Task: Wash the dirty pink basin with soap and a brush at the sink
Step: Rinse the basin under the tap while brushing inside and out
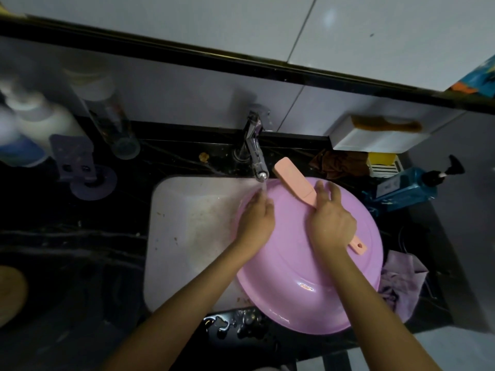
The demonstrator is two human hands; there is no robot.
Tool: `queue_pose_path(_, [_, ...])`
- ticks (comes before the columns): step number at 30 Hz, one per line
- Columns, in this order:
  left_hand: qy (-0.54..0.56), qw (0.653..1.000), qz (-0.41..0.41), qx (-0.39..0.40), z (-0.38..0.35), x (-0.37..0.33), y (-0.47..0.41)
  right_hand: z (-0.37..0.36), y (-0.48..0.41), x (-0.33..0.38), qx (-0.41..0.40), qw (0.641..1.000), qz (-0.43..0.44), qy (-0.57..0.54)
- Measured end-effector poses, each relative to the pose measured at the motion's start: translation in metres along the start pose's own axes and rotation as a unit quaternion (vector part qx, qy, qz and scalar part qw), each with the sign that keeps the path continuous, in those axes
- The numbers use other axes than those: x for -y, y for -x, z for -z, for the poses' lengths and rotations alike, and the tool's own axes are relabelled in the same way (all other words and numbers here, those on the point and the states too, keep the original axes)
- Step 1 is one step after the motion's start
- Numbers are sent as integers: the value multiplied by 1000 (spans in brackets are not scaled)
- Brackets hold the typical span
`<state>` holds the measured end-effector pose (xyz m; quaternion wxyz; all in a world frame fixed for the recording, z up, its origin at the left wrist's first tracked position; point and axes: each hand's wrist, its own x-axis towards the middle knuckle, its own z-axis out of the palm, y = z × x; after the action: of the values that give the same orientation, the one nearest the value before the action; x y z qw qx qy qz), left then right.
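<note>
The pink basin (308, 277) lies upside down, tilted over the right half of the white sink (187, 236). My right hand (332, 223) grips the handle of a peach-pink brush (293, 180), whose head points up toward the tap. My left hand (255, 220) rests on the basin's upper left rim, fingers under the thin stream from the chrome tap (254, 151). I cannot tell whether its fingers curl round the rim.
A blue pump bottle (407, 188) lies right of the basin, with a brown rag (337, 163) and a white box (375, 137) behind it. A lilac cloth (401, 282) sits at the right. Bottles (32, 129) stand at the left. Water pools on the black counter (235, 325).
</note>
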<state>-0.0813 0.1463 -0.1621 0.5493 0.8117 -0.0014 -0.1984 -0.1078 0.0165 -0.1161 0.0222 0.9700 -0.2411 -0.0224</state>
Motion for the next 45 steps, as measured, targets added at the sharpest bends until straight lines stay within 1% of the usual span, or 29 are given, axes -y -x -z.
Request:
queue_pose_path(2, [-34, 999, -26, 22, -3, -10, -20, 0, -1, 1, 0, 1000, -1, 0])
queue_pose_path(3, [-5, 999, -23, 50, -2, -10, -36, -1, 0, 1, 0, 1000, 1, 0])
queue_pose_path(4, [50, 995, -6, 81, 1, -8, -50, -1, 0, 0, 0, 1000, 6, 3])
queue_pose_path(5, [103, 989, 28, 101, 5, -3, -60, 0, -1, 0, -2, 1000, 6, 4])
queue_pose_path(7, [154, 978, 70, 119, 6, 15, -59, 1, 0, -1, -4, 1000, 0, 0])
queue_pose_path(9, [154, 979, 85, 103, 7, 36, -32, 1, 1, -2, -5, 1000, 4, -4])
queue_pose_path(12, [138, 986, 47, 85, 17, 58, 13, 1, -2, -1, -2, 1000, -1, -5])
queue_pose_path(13, [136, 988, 36, 66, 22, 69, 22, 0, -1, -1, -1, 1000, -1, -7])
queue_pose_path(14, [132, 991, 17, 28, 29, 75, 28, 0, -2, 0, -3, 1000, 1, -7])
queue_pose_path(16, [108, 992, 56, -40, 33, 87, 34, 1, -3, -1, -6, 1000, 0, -7])
queue_pose_path(17, [98, 989, 106, -43, 32, 91, 36, 1, -2, -1, -4, 1000, -1, -8])
queue_pose_path(18, [121, 978, 167, -17, 29, 90, 39, 1, -1, -1, -2, 1000, 0, -9])
queue_pose_path(19, [171, 961, 217, 26, 24, 89, 42, 3, 0, -2, 1, 1000, 3, -6])
queue_pose_path(20, [222, 941, 248, 64, 20, 85, 45, 3, 0, -3, 5, 1000, 3, -2])
queue_pose_path(21, [252, 929, 260, 74, 17, 82, 46, 5, 0, -4, 10, 1000, 0, 5])
queue_pose_path(22, [272, 926, 255, 61, 14, 79, 43, 6, 0, -6, 10, 1000, -5, 11])
queue_pose_path(25, [267, 937, 226, 10, 17, 69, 19, 8, 3, -13, 3, 1000, -21, 22])
queue_pose_path(28, [266, 938, 223, 14, 23, 60, -17, 9, 2, -17, 16, 1000, -10, 3])
queue_pose_path(31, [253, 938, 238, 2, 26, 63, -46, 9, 0, -12, 18, 999, 36, 1])
queue_pose_path(33, [247, 938, 243, 8, 26, 66, -54, 7, -1, -7, 20, 998, 55, 13])
queue_pose_path(35, [235, 944, 231, 20, 28, 60, -51, 5, -2, -3, 23, 998, 48, 20])
queue_pose_path(37, [217, 957, 191, 28, 27, 54, -47, 3, -2, -2, 23, 999, 37, 25])
queue_pose_path(39, [206, 969, 128, 37, 29, 39, -42, 1, -3, -1, 22, 999, 36, 26])
queue_pose_path(40, [190, 976, 92, 56, 28, 31, -40, 1, -2, -1, 20, 999, 36, 27])
queue_pose_path(41, [138, 986, 53, 74, 26, 22, -40, 0, -3, -2, 17, 999, 37, 27])
queue_pose_path(42, [48, 995, 6, 85, 22, 14, -41, 0, -3, -2, 14, 999, 38, 26])
queue_pose_path(43, [-48, 995, -27, 83, 19, 3, -39, -1, -3, -2, 13, 999, 39, 25])
queue_pose_path(44, [-105, 991, -46, 67, 17, -4, -39, -1, -3, -3, 11, 999, 38, 22])
queue_pose_path(45, [-112, 991, -48, 56, 16, -5, -41, -1, -3, -3, 9, 999, 37, 18])
